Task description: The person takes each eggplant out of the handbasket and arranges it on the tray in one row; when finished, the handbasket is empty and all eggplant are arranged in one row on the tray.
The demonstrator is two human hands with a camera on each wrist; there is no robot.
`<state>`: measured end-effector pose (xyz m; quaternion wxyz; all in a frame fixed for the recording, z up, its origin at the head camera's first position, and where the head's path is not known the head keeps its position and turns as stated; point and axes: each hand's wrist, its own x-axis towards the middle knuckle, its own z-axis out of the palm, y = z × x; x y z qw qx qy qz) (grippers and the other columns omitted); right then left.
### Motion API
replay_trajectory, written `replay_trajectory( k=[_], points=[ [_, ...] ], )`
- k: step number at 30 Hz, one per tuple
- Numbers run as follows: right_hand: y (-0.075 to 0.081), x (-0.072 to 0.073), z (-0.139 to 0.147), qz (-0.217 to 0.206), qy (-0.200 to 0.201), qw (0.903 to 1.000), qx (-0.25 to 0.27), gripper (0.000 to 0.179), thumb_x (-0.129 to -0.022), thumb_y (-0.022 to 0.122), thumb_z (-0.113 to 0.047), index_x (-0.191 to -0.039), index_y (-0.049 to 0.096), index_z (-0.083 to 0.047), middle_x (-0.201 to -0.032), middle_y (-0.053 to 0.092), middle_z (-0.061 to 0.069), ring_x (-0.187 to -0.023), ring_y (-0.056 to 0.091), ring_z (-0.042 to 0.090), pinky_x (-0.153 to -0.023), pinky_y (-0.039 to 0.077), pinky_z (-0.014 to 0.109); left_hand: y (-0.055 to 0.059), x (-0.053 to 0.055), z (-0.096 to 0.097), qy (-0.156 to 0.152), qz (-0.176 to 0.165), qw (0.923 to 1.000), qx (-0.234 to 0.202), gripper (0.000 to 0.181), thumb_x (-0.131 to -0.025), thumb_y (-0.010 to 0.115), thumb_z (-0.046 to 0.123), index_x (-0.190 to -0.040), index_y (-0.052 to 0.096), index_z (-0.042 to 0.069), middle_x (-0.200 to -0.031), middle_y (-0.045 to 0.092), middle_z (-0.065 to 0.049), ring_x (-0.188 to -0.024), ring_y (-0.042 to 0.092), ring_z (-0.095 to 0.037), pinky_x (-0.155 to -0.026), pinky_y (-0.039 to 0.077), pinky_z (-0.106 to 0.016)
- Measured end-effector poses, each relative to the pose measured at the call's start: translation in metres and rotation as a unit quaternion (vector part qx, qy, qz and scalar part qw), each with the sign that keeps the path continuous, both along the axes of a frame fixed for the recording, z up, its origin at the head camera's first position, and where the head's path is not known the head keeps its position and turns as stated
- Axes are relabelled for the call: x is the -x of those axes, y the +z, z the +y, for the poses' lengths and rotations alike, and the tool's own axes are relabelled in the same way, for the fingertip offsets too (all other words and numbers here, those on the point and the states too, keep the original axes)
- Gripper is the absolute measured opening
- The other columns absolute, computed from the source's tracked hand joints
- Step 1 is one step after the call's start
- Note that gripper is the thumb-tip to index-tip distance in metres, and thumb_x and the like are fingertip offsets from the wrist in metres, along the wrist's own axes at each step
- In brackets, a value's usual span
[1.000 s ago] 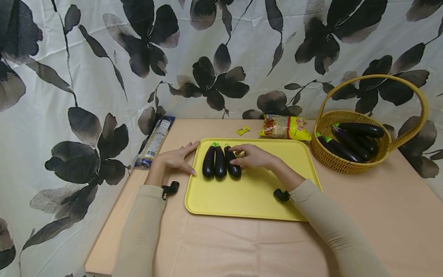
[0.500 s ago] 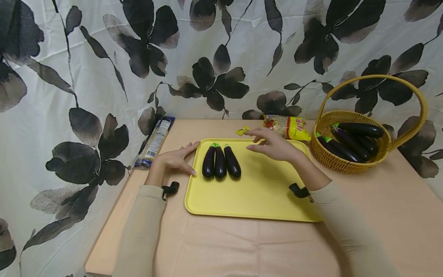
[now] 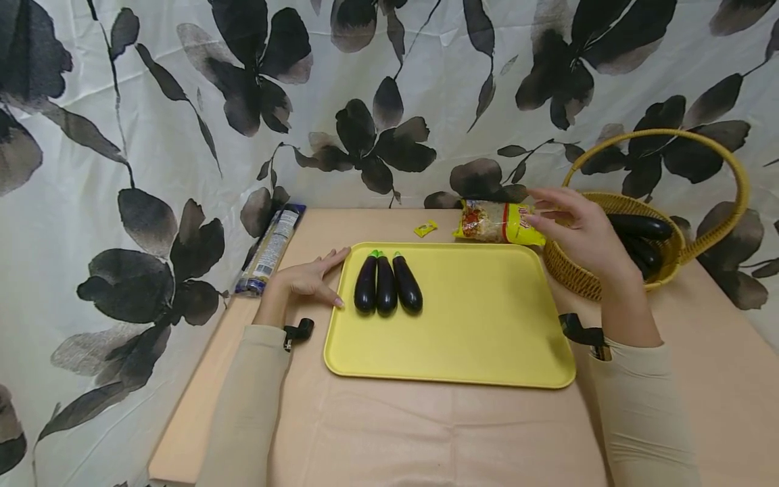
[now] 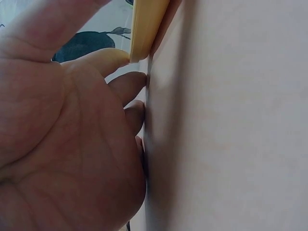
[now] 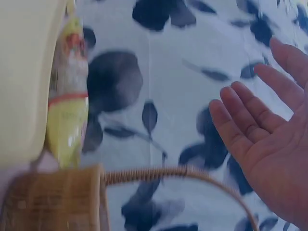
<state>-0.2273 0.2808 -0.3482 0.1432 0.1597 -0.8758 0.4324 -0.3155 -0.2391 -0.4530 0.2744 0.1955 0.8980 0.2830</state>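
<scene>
Pale peach worktop (image 3: 487, 433), faintly creased in front.
A yellow tray (image 3: 487, 325) lies flat across the middle, a wicker basket (image 3: 569, 281) standing just beside its far right corner. Behind the tray lie a clear-and-yellow bag (image 3: 493, 222) and, to its left, a small yellow packet (image 3: 425, 228); a long printed package (image 3: 270, 250) lies along the left edge.

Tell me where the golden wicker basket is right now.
In the head view, the golden wicker basket stands at right, beside the yellow rectangular tray, partly hidden behind the person's right hand.

We've got glossy eggplants (image 3: 386, 287) and a smooth, plastic-looking tray (image 3: 481, 325). We read the basket (image 3: 571, 276) as rough woven wicker.
</scene>
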Motion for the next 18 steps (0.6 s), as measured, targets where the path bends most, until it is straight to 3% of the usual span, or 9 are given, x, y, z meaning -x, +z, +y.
replay_trajectory(
  k=[2, 7, 13, 18],
  points=[
    [-0.002, -0.001, 0.014, 0.011, -0.019, 0.9997, 0.01, 0.05, -0.102, 0.069, -0.018, -0.151, 0.058, -0.019, -0.135, 0.059, -0.009, -0.112, 0.059, -0.001, -0.089, 0.046, 0.002, 0.0, 0.0, 0.0, 0.0, 0.0, 1.0, 0.002, 0.14, -0.065, 0.097, 0.053, -0.169, 0.004, 0.037, -0.176, -0.009, -0.009, -0.16, -0.013, -0.043, -0.127, -0.005, -0.066],
    [-0.009, -0.002, 0.044, 0.001, -0.057, 0.9983, 0.017, 0.05, -0.102, 0.068, -0.022, -0.151, 0.058, -0.018, -0.128, 0.056, -0.022, -0.108, 0.058, -0.006, -0.081, 0.047, 0.001, -0.001, -0.001, 0.0, -0.001, 0.002, 1.0, 0.005, 0.139, -0.065, 0.096, 0.053, -0.169, 0.004, 0.037, -0.176, -0.009, -0.009, -0.16, -0.013, -0.043, -0.127, -0.005, -0.066],
    [-0.016, 0.001, 0.066, -0.024, -0.092, 0.9955, -0.007, 0.051, -0.103, 0.067, -0.031, -0.152, 0.057, -0.022, -0.125, 0.058, -0.019, -0.102, 0.055, -0.008, -0.076, 0.045, 0.0, -0.001, 0.0, 0.0, 0.004, -0.001, 1.0, 0.004, 0.14, -0.064, 0.097, 0.053, -0.168, 0.005, 0.038, -0.176, -0.009, -0.008, -0.161, -0.013, -0.042, -0.127, -0.005, -0.066],
    [-0.024, 0.005, 0.079, -0.081, -0.107, 0.9908, -0.018, 0.056, -0.105, 0.06, -0.042, -0.153, 0.054, -0.015, -0.123, 0.06, -0.01, -0.095, 0.054, -0.008, -0.073, 0.045, 0.002, -0.001, 0.0, -0.001, 0.006, -0.001, 1.0, -0.002, 0.14, -0.064, 0.097, 0.052, -0.168, 0.005, 0.038, -0.177, -0.008, -0.007, -0.161, -0.013, -0.041, -0.127, -0.006, -0.066]
  ],
)
